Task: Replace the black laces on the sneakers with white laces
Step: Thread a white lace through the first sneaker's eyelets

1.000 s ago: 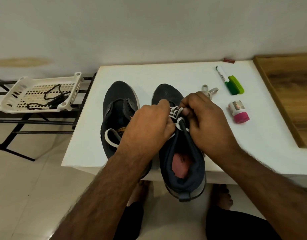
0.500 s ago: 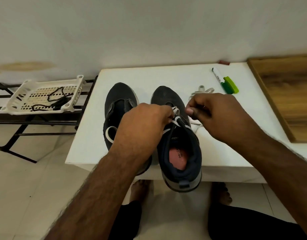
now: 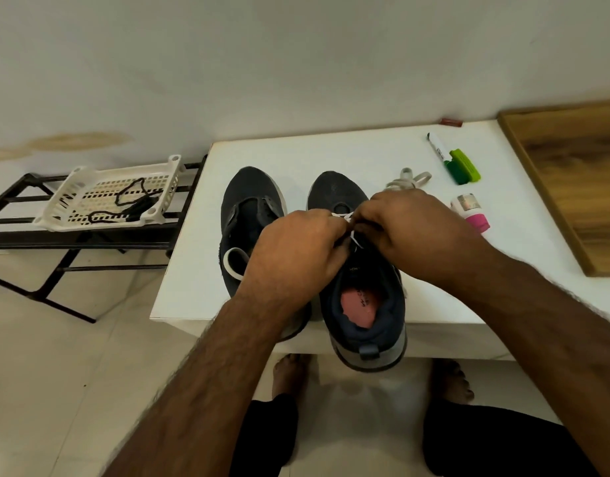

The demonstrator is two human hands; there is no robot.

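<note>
Two dark sneakers stand side by side on the white table (image 3: 365,151), toes away from me. The right sneaker (image 3: 365,304) hangs over the near edge and shows a pink insole. A white lace (image 3: 348,220) crosses its eyelets. My left hand (image 3: 296,246) and my right hand (image 3: 410,225) meet over its tongue, each pinching the white lace. The left sneaker (image 3: 250,201) carries a loop of white lace (image 3: 233,261) at its side. More white lace (image 3: 408,179) lies bunched behind my right hand. Black laces (image 3: 131,201) lie in a white basket (image 3: 76,177).
The basket rests on a black metal rack (image 3: 18,232) left of the table. A marker (image 3: 437,148), a green highlighter (image 3: 463,166) and a small pink-capped bottle (image 3: 472,211) lie at the right. A wooden board (image 3: 578,180) covers the table's right side. My bare feet (image 3: 289,373) stand below.
My right hand, which had pulled the lace out to the right, has come back to the left hand over the right sneaker's eyelets. The pink-capped bottle is uncovered again.
</note>
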